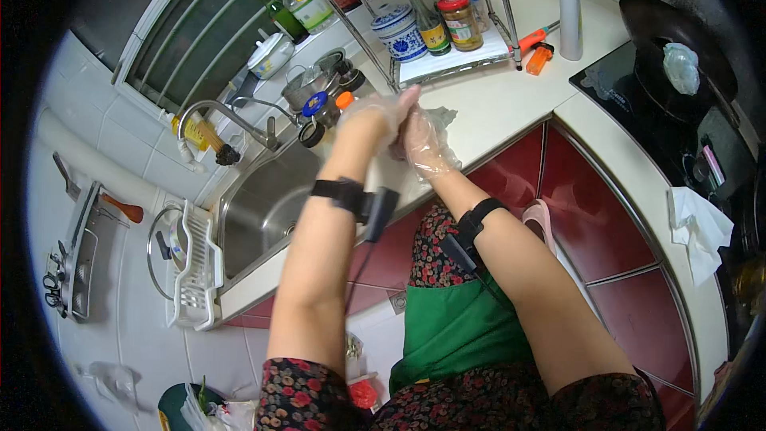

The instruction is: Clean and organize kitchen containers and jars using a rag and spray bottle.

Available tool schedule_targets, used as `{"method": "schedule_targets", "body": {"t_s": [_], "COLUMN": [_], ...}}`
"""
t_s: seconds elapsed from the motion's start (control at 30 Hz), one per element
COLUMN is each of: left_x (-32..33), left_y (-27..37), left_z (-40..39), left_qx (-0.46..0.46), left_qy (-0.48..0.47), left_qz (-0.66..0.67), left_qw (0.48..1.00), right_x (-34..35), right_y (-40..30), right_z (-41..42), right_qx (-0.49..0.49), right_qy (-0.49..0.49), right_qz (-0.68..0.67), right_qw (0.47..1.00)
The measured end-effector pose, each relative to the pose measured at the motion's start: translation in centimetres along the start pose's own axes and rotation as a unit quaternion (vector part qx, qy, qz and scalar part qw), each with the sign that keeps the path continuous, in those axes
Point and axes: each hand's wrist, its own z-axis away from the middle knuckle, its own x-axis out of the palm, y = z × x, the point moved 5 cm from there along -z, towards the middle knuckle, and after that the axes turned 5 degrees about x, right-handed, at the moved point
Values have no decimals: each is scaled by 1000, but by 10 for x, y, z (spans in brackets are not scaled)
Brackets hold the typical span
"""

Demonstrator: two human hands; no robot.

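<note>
My left hand (377, 114) and my right hand (422, 137) meet above the white countertop (491, 114), each in a thin clear plastic glove. The fingers overlap and blur, so whether anything is held between them stays hidden. Loose glove film bunches around my right wrist. Just beyond the right hand, a grey cloth-like piece (444, 115) lies on the counter. Close to my left hand stand a jar with a blue lid (315, 105) and a container with an orange cap (344, 100).
A stainless steel sink (257, 203) with a curved faucet (230, 109) is at left. Behind the hands, a metal rack (461, 69) bears jars and bottles. At right, a black wok (649, 81) with a crumpled plastic bag (681, 69) sits on the gas hob (616, 87).
</note>
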Motion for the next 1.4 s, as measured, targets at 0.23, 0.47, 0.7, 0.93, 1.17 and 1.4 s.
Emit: {"method": "schedule_targets", "body": {"t_s": [0.23,0.47,0.7,0.93,1.17,1.4], "left_x": [10,27,16,7,-55,11], "left_y": [-60,-30,-3,-64,-64,-53], "left_z": [22,7,-25,3,61,22], "left_qx": [125,203,-118,-155,-103,33], "left_qy": [40,220,141,95,202,146], "left_qz": [4,13,-20,7,26,25], "left_qw": [991,954,983,983,974,988], "right_x": [14,0,-1,18,4,-103], "right_y": [7,24,23,-22,-30,-1], "right_z": [2,-12,-25,39,30,-26], "right_qx": [-112,-84,-88,-131,-165,-204], "right_qy": [5,48,37,-283,-325,-3], "right_qz": [-25,6,27,497,435,408], "right_qw": [993,995,995,809,823,890]}}
